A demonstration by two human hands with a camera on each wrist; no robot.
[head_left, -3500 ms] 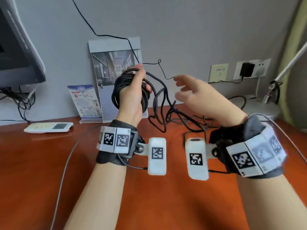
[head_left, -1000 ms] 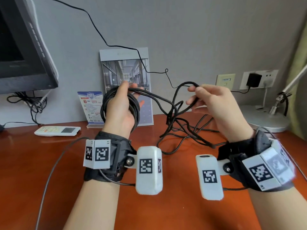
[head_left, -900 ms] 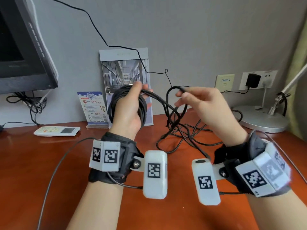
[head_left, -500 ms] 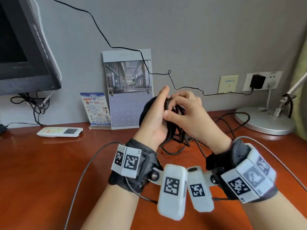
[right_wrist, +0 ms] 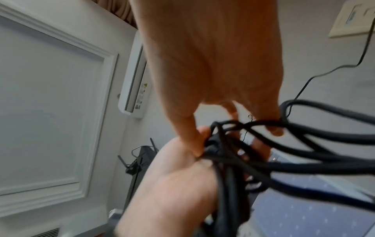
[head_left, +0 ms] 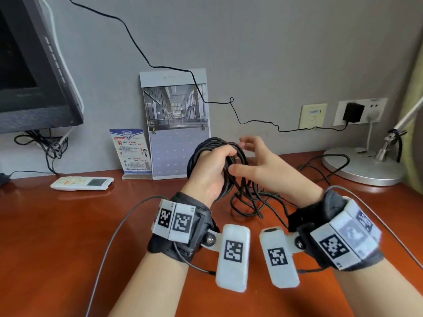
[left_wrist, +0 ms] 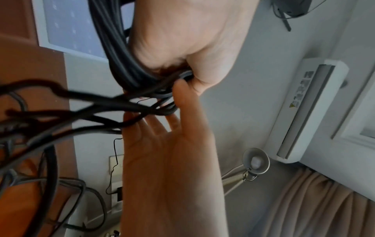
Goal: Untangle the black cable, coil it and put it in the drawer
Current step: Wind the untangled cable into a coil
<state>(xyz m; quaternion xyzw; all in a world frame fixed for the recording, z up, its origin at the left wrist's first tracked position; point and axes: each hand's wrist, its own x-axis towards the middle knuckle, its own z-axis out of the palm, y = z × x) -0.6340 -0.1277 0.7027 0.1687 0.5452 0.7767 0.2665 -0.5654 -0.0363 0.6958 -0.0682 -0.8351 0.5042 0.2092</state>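
My left hand (head_left: 212, 165) is raised above the red-brown desk (head_left: 68, 236) and grips a coil of black cable (head_left: 207, 143), fingers curled over its turns. In the left wrist view that hand (left_wrist: 182, 40) clamps the bundle (left_wrist: 117, 56). My right hand (head_left: 258, 161) is just right of the coil with fingers spread and fairly straight, thumb pointing at it. Its fingers (left_wrist: 168, 128) touch the strands leaving the coil. Loose tangled cable (head_left: 249, 202) trails down onto the desk between my wrists. No drawer is in view.
A calendar (head_left: 176, 124) and a leaflet stand (head_left: 132, 152) lean at the wall behind the hands. A white remote (head_left: 82, 183) lies left, a monitor (head_left: 27, 65) hangs far left. A lamp base (head_left: 361, 165) and a plugged-in charger (head_left: 353, 112) are at the right.
The right hand carried a loop over to the coil, pinched it there half a second ago, and has now let go and opened. The left hand has closed over the added turn.
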